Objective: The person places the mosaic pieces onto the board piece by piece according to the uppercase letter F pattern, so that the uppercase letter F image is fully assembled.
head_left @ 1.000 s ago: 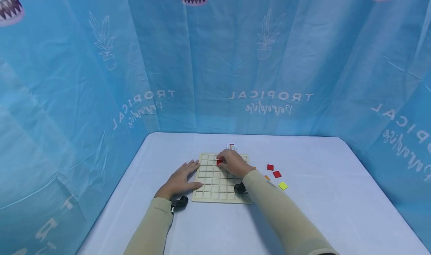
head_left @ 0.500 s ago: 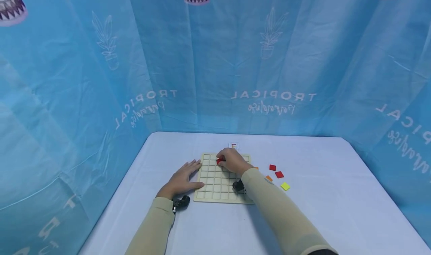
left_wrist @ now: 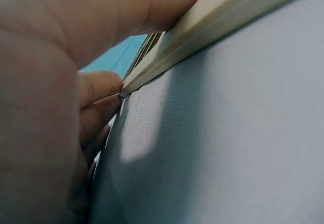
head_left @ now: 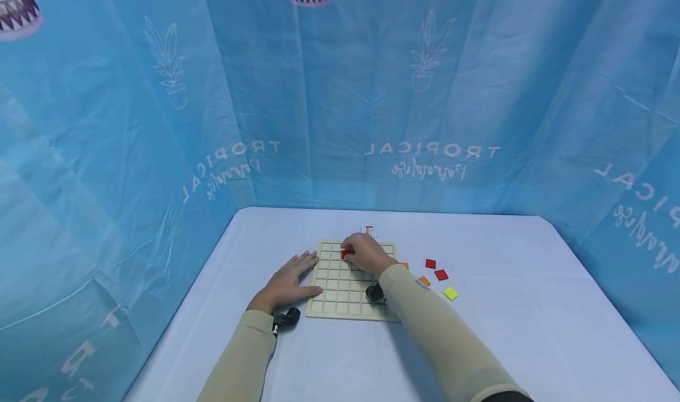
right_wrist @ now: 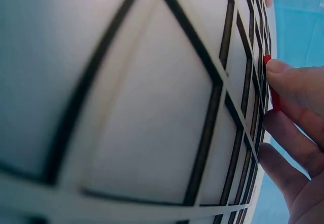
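A pale wooden grid board (head_left: 333, 296) lies on the white table. My right hand (head_left: 368, 253) pinches a red square tile (head_left: 346, 254) between thumb and fingers over the upper part of the grid. The right wrist view has the same red tile (right_wrist: 275, 98) edge-on, down at the grid lines; whether it sits fully in a cell I cannot tell. Along the board's left side rests my left hand (head_left: 285, 283), fingers extended. Its thumb (left_wrist: 172, 3) touches the board's rim in the left wrist view. Part of the board's right side is hidden under my right hand and forearm.
Right of the board lie two loose red tiles (head_left: 441, 275), orange tiles (head_left: 424, 281) and a yellow tile (head_left: 450, 293), some partly behind my sleeve. A small printed pattern card (head_left: 370, 230) lies beyond the board. Blue curtains (head_left: 340, 124) surround the table.
The head view has shifted slightly. My right hand keeps the red tile at nearly the same spot, and the forearm has shifted a little, baring more of the orange tiles. My left hand stays put.
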{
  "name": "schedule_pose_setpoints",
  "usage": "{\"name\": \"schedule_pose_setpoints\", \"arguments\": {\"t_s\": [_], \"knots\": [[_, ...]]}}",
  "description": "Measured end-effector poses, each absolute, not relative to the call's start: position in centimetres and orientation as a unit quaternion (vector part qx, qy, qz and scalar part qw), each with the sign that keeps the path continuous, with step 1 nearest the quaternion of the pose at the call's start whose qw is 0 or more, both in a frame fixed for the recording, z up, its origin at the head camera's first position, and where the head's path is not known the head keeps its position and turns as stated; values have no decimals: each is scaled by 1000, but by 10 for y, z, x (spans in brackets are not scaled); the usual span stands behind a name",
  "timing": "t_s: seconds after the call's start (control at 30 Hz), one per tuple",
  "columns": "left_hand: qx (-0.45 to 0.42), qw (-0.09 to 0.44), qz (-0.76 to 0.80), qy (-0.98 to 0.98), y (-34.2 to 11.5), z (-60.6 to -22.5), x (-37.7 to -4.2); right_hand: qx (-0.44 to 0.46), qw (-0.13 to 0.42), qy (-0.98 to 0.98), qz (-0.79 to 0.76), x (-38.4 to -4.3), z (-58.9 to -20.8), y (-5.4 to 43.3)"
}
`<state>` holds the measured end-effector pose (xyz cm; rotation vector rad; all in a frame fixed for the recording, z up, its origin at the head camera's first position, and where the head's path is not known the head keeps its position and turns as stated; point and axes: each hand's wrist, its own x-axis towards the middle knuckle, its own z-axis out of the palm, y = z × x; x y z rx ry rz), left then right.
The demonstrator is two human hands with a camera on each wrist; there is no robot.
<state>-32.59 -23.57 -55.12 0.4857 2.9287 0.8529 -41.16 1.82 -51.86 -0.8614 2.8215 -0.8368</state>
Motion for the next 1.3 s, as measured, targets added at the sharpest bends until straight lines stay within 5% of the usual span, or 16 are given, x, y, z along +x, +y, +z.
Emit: {"name": "schedule_pose_setpoints", "arguments": {"t_s": [0.73,1.3], "knots": [[165,29,273,947,-233,-548,-326,-281,42,917,-281,-411,-518,28],[169,20,260,950,-237,-555,-330,-187,31,934,-302,-427,-505,125]]}}
